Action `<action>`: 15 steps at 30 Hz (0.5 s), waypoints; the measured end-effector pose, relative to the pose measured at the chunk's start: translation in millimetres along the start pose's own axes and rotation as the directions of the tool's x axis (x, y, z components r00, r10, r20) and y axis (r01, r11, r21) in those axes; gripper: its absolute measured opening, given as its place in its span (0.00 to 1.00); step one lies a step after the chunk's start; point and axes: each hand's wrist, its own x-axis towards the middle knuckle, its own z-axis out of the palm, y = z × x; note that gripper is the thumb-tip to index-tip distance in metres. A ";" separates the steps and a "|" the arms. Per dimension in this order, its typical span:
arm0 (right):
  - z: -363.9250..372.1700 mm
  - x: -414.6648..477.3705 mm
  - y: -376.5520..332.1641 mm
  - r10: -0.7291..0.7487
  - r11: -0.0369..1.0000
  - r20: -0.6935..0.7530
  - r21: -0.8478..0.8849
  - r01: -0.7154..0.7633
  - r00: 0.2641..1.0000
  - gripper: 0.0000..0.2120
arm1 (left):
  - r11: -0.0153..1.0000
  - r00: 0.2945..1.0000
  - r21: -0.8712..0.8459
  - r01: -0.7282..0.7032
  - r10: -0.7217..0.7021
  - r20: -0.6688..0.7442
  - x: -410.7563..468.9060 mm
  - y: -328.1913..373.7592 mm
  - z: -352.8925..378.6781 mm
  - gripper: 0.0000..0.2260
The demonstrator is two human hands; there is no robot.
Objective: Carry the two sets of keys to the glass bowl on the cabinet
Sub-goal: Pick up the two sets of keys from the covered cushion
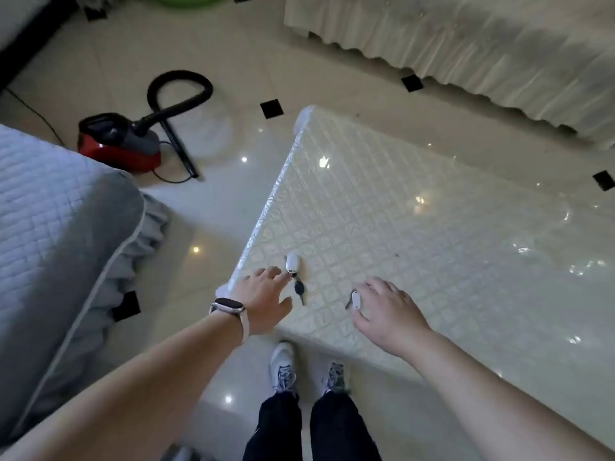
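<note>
Two sets of keys lie near the front left corner of a low table [416,227] with a pale patterned cover. The left set [294,271] has a white fob and a dark key. My left hand [263,297], with a watch on the wrist, hovers beside it, its fingertips at the fob and fingers spread. The right set [354,299] has a white tag and a grey key. My right hand [389,314] curls over it, thumb and fingers touching the tag, which still rests on the table. No glass bowl or cabinet is in view.
A red vacuum cleaner [119,141] with a black hose stands on the glossy tiled floor to the left. A grey quilted sofa [60,234] fills the left side. A cream covered sofa [466,38] runs along the far right. My feet [306,367] stand at the table's corner.
</note>
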 end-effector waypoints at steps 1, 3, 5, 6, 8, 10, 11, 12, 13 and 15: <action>10.7 9.6 7.8 0.008 1.000 0.023 -0.005 -0.008 1.000 0.24 | 1.000 1.000 -0.019 0.021 -0.020 0.021 10.1 -2.2 9.8 0.23; 35.8 27.0 25.4 0.008 0.999 0.048 -0.035 -0.006 0.999 0.23 | 0.999 0.998 -0.023 0.037 -0.036 0.043 31.0 -6.9 34.8 0.24; 59.0 42.7 41.3 0.005 0.998 0.108 -0.062 0.002 0.994 0.23 | 0.999 0.997 0.007 0.041 -0.041 0.072 49.9 -12.5 57.8 0.23; 71.6 50.1 47.4 -0.012 0.998 0.129 -0.066 0.021 0.992 0.23 | 0.999 0.996 0.031 0.035 -0.037 0.080 58.9 -14.8 67.3 0.23; 90.2 64.1 59.4 -0.018 0.997 0.145 -0.074 0.029 0.989 0.23 | 0.998 0.998 0.064 0.026 -0.030 0.064 78.0 -20.1 82.0 0.22; 107.4 76.6 68.5 -0.026 0.997 0.159 -0.071 0.038 0.987 0.24 | 0.994 0.997 0.098 0.037 -0.044 0.065 94.0 -25.5 93.9 0.22; 115.3 82.3 72.6 -0.031 0.996 0.161 -0.077 0.044 0.986 0.25 | 0.993 0.997 0.111 0.036 -0.043 0.059 100.9 -27.9 99.6 0.21; 122.6 87.8 76.6 -0.040 0.994 0.164 -0.093 0.056 0.986 0.25 | 0.992 0.998 0.124 0.029 -0.036 0.050 106.7 -30.9 105.7 0.21; 129.1 93.5 80.9 -0.049 0.991 0.166 -0.111 0.068 0.985 0.27 | 0.991 0.999 0.133 0.024 -0.029 0.036 111.5 -34.6 111.3 0.20; 139.5 104.1 89.4 -0.064 0.987 0.168 -0.133 0.087 0.984 0.29 | 0.992 1.000 0.130 0.003 -0.001 -0.011 120.1 -41.2 120.0 0.17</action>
